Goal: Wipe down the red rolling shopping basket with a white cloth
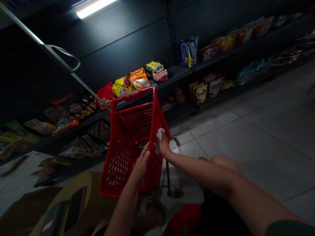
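Observation:
A red plastic mesh shopping basket [129, 154] stands tilted in front of me, its long rim pointing away. My left hand [140, 164] lies flat against the basket's near wall, fingers straight and not visibly gripping. At the basket's right edge, my right hand [162, 146] pinches a white cloth or tissue [159, 139] against the red wall. Part of the cloth is hidden by my fingers. Below the basket stands a dark metal pole with a wheeled base [168, 177].
Dark store shelves [177, 73] with bagged snacks [139, 78] run along the left and back. Grey floor tiles [246, 144] spread to the right. A long metal handle [61, 57] crosses the upper left. A patterned brown fabric [69, 203] fills the lower left.

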The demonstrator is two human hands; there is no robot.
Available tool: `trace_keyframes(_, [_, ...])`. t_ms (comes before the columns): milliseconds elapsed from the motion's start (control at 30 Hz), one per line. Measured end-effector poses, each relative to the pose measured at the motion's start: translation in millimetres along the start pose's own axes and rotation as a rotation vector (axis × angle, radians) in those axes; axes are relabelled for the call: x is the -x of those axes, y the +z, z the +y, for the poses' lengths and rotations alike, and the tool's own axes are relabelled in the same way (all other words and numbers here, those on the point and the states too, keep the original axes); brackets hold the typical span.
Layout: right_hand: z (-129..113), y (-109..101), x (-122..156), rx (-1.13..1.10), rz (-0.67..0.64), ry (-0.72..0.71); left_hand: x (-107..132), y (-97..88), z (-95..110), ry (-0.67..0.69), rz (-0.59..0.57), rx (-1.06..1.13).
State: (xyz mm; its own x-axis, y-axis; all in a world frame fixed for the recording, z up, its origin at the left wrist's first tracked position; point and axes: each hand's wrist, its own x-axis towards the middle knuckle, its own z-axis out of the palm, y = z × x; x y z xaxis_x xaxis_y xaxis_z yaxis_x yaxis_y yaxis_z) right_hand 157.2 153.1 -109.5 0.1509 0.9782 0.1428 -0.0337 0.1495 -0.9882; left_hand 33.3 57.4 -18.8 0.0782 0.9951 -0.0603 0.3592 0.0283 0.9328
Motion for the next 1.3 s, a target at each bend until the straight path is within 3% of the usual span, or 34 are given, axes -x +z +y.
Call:
trace_keyframes(133, [-7,3,75,0.009,-0.098,-0.041,0,-3.7,-1,0.008,-0.002,0.021])
trace_keyframes(200, [-10,-1,93,0.004,-0.169,-0.104,1,-8.4,-2,0.025,-0.010,0.011])
trace_keyframes(267, [-8,-7,82,0.012,-0.180,-0.152,5,-12.8,-3,0.028,-0.015,-0.001])
trace_keyframes(333, [-2,-13,46,0.037,-0.124,-0.153,10,-15.6,-4,0.015,-0.014,-0.024])
trace_keyframes(433, [12,-22,-19,0.058,0.033,0.015,19,-16.5,-4,-0.004,-0.014,-0.046])
trace_keyframes(500, [20,-23,-42,0.058,0.099,0.130,24,-16.3,-3,-0.006,-0.016,-0.036])
trace_keyframes(567, [24,-18,-37,0.069,0.126,0.152,26,-17.0,-3,-0.007,-0.017,-0.024])
trace_keyframes(633, [21,-11,-5,0.086,0.105,0.072,26,-18.8,-3,-0.006,-0.016,-0.020])
trace_keyframes(733, [12,-6,57,0.096,-0.085,-0.149,24,-22.9,-4,-0.005,-0.029,-0.011])
trace_keyframes(800, [9,-11,77,0.086,-0.256,-0.266,24,-24.9,-2,-0.008,-0.038,0.004])
trace_keyframes(867, [11,-20,66,0.091,-0.325,-0.300,26,-25.6,0,-0.014,-0.036,0.003])
trace_keyframes(900, [14,-25,50,0.101,-0.291,-0.267,27,-25.5,1,-0.017,-0.032,-0.008])
trace_keyframes(1000, [24,-29,-3,0.123,-0.032,-0.025,34,-24.3,5,-0.029,-0.036,-0.047])
trace_keyframes(1067, [26,-22,-16,0.119,0.090,0.079,36,-24.0,5,-0.032,-0.042,-0.056])
trace_keyframes(1133, [23,-11,3,0.107,0.099,0.055,36,-24.6,3,-0.030,-0.040,-0.055])
trace_keyframes(1200, [16,-5,45,0.091,-0.015,-0.046,34,-26.3,1,-0.024,-0.035,-0.043])
trace_keyframes(1300, [7,-13,103,0.081,-0.422,-0.243,29,-29.1,-3,-0.015,-0.040,-0.021])
